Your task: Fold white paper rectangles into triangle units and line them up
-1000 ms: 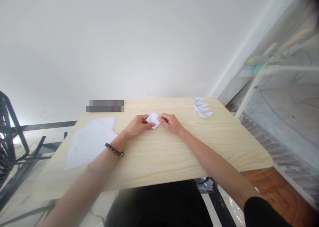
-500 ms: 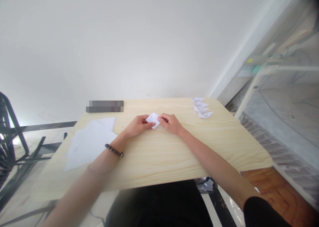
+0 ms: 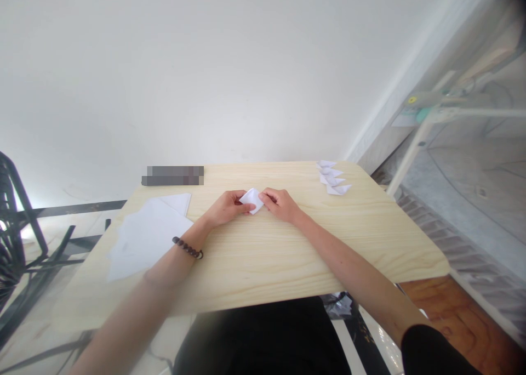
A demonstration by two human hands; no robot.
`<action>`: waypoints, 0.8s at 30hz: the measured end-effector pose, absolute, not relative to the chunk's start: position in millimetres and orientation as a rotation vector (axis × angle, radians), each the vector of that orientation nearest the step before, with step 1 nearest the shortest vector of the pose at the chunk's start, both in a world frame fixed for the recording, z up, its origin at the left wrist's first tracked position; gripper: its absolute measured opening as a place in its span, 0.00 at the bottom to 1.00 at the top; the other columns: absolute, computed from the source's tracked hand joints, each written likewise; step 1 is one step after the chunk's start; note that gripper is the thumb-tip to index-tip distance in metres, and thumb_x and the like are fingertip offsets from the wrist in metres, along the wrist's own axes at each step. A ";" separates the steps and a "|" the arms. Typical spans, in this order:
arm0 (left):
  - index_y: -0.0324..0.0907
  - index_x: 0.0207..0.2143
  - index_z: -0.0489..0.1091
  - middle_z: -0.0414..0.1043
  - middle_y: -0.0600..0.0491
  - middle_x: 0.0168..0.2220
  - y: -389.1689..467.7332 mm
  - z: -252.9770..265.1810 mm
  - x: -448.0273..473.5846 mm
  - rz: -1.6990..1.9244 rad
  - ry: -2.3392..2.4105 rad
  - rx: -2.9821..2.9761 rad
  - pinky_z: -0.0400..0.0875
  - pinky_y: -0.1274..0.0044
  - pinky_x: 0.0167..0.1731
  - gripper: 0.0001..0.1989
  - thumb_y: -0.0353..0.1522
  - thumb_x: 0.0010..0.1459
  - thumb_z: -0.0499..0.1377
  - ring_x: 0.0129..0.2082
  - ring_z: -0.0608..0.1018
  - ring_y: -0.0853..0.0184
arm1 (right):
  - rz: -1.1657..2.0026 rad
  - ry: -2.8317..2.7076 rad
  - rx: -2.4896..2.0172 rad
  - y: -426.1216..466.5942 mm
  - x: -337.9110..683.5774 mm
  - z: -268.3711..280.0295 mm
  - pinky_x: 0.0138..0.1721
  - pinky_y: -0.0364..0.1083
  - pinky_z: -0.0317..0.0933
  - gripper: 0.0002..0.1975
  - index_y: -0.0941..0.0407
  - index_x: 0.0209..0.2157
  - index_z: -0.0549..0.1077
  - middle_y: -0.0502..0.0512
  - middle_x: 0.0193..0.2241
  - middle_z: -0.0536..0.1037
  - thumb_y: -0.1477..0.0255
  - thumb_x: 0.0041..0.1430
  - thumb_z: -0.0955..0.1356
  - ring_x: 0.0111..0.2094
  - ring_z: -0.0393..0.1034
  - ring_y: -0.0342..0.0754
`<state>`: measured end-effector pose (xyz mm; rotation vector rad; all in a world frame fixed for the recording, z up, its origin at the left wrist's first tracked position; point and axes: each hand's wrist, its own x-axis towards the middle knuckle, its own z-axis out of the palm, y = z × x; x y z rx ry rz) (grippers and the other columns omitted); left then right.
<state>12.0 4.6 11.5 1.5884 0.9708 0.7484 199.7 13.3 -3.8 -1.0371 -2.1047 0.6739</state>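
Note:
A small diamond-shaped piece of folded white paper point(image 3: 253, 199) is between my hands, over the middle of the table. My left hand point(image 3: 228, 207) grips its left side, with the thumb lying across the front and the fingers behind. At the right corner, my right hand point(image 3: 280, 203) pinches the paper between thumb and curled fingers. Several folded paper boats point(image 3: 338, 189) stand in an overlapping row at the back right. Left of my left forearm lies a spread stack of white paper sheets point(image 3: 150, 235), partly covered by that arm.
The light wooden table point(image 3: 263, 271) stands against a white wall point(image 3: 255, 79). A dark pixelated object point(image 3: 172, 176) lies at its back left. A black chair point(image 3: 24, 221) is on the left, and a white metal frame point(image 3: 415, 150) rises beyond the right edge.
The folded paper has tilted and shifted slightly in my fingers, and my left thumb has moved a little. Both hands keep their grip in nearly the same place.

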 end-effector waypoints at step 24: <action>0.39 0.42 0.66 0.69 0.49 0.40 4.3 5.7 14.0 0.936 1.015 1.743 0.69 0.74 0.35 0.16 0.30 0.48 0.54 0.35 0.73 0.67 | 0.521 -1.966 -1.188 19.2 201.6 -7.4 0.22 0.40 0.45 0.17 0.58 0.19 0.63 0.46 0.15 0.58 0.64 0.55 0.57 0.19 0.51 0.38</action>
